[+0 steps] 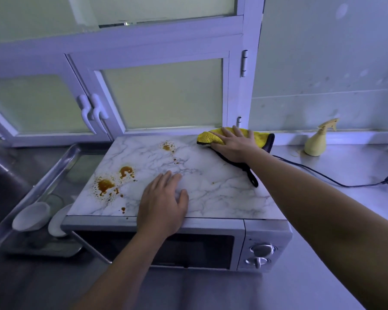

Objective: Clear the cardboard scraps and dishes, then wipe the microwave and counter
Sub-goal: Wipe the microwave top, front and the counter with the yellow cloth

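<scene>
Both hands are on the microwave's marble-patterned top. The right hand [234, 145] lies flat, fingers spread, pressing a yellow cloth [213, 136] with a dark edge into the top's far right corner, apparently so the whole palm can drive a wiping stroke. The left hand [164, 202] rests open and empty near the front edge, palm down, most likely steadying the microwave [211, 224] so it does not slide under the push.

Three larger patches of brown stains [104, 185] show on the top: two toward the front left corner and one near the far edge, with small droplets scattered around them. None has been reached by the cloth, so wiping looks barely begun.

Off the microwave's left edge, two pale dishes [30, 217] stand in a metal tray [54, 173]. On the steel surface [323, 253] to the right stand one yellow spray bottle [317, 142], near the wall, and one loose black cord [323, 175]. No cardboard scraps are visible.
</scene>
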A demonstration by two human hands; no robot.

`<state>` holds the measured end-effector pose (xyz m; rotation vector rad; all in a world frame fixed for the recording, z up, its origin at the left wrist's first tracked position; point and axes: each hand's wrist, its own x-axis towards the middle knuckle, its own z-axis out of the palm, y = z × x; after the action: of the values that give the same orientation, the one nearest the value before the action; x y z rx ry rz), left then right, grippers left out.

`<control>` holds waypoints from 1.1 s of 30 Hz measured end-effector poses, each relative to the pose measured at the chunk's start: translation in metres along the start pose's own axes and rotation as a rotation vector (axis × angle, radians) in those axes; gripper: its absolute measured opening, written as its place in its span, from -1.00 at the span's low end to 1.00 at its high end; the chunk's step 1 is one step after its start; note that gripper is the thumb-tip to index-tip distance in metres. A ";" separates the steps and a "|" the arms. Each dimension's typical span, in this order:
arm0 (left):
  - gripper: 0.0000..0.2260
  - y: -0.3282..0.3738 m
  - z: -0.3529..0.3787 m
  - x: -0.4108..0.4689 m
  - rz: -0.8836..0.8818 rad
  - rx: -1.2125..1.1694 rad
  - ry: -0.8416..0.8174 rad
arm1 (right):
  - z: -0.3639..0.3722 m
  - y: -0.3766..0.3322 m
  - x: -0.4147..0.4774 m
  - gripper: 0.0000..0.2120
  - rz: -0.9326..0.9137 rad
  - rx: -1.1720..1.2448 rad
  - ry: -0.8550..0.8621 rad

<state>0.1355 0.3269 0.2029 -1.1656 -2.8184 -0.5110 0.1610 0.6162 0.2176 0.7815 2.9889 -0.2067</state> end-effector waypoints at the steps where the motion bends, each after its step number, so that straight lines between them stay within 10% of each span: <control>1: -0.54 0.000 -0.001 0.000 0.000 -0.003 -0.004 | 0.001 -0.002 -0.004 -0.26 -0.008 0.001 -0.005; 21: -0.55 0.002 -0.005 -0.004 0.040 0.036 -0.059 | 0.017 -0.017 -0.221 -0.48 -0.430 0.016 -0.014; 33: -0.53 0.002 -0.002 -0.003 0.005 0.016 0.002 | 0.004 0.034 -0.051 -0.35 0.008 0.122 0.033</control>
<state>0.1393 0.3254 0.2049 -1.1689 -2.8120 -0.4886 0.2218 0.6202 0.2132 0.8150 3.0270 -0.3834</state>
